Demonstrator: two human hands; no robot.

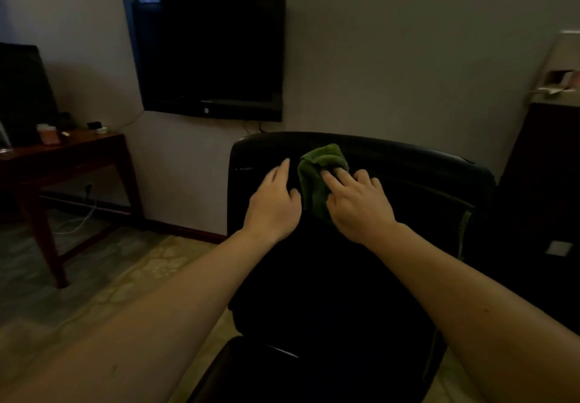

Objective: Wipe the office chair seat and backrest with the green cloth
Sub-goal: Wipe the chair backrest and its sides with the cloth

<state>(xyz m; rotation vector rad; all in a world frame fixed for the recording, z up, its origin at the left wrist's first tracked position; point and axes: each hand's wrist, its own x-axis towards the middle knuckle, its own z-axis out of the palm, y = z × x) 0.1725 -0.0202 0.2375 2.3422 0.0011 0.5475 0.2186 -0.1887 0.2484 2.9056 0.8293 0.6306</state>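
A black office chair fills the lower middle of the view, its backrest [408, 189] facing me and the front of its seat [257, 374] at the bottom. A folded green cloth [317, 180] lies against the upper backrest, just under its top edge. My right hand [357, 205] presses on the cloth with fingers stretched out, fingertips partly under a fold. My left hand [276, 202] rests flat on the backrest right beside the cloth, fingers straight.
A dark television [210, 54] hangs on the wall behind the chair. A wooden desk [62, 158] with small items and a monitor stands at the left, cables on the floor under it. A dark cabinet [543, 183] stands at the right.
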